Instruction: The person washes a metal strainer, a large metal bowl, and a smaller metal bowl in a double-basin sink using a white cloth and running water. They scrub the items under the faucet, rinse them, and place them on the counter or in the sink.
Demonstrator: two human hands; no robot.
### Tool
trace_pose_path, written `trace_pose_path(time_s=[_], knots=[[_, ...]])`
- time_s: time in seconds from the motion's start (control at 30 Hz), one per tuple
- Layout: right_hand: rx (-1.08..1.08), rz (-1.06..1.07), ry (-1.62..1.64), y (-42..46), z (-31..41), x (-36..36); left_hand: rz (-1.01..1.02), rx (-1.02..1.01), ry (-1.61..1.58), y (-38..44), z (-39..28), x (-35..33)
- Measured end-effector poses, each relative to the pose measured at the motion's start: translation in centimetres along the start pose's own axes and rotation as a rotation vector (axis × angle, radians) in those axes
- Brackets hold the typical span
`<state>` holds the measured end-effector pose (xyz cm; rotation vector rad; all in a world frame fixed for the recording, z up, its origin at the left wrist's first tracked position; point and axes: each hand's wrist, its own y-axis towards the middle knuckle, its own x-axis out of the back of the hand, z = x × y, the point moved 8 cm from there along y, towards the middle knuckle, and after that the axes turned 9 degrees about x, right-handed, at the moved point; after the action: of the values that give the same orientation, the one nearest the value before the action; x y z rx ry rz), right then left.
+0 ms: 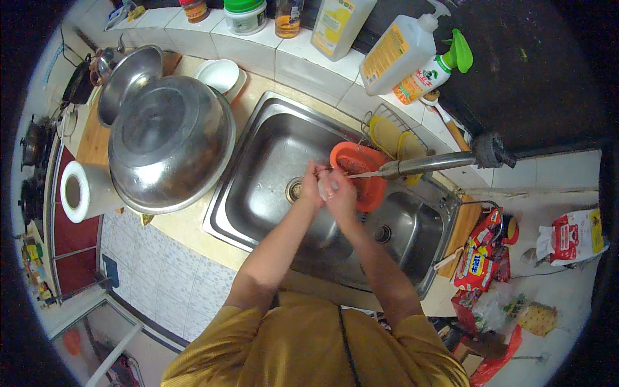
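Over a stainless steel double sink (261,159), my left hand (313,187) and my right hand (341,193) are close together under a thin stream of water from the metal faucet (425,164). Something small, pale and shiny shows between them; whether it is an object or only water and lather, I cannot tell. An orange plastic basin (373,193) rests just right of my hands, across the divider between the two bowls. To the left of my hands shows the drain (294,189) of the larger bowl, and the smaller bowl's drain (383,234) lies to the lower right.
A large upturned metal bowl (169,140), white dishes (218,76) and a roll of plastic film or bags (87,191) stand left of the sink. Behind it, a wire rack (394,126) holds yellow sponges or cloths, below a tiled ledge with bottles (399,55). Red packages (476,266) lie at the right.
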<state>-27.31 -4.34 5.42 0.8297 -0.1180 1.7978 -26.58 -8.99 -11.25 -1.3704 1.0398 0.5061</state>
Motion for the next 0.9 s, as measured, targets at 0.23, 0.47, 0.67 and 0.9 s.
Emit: trace_pose_path(time_s=[0.23, 0.47, 0.67, 0.9], knots=[[-0.317, 0.115, -0.370, 1.9, -3.9, 2.5, 0.105, 0.078, -0.119, -5.1, 1.9, -9.7], [-0.161, 0.011, -0.386, 1.9, -6.8, 2.3, 0.037, -0.022, -0.028, -5.3, 3.1, -9.3], [-0.230, 0.072, -0.189, 0.4, -2.7, 0.0, 0.084, 0.125, -0.114, -3.2, 1.9, -5.3], [-0.525, -0.104, 0.489, 1.7, -15.5, 1.0, 0.036, 0.042, 0.078, -4.7, 0.4, -6.5]])
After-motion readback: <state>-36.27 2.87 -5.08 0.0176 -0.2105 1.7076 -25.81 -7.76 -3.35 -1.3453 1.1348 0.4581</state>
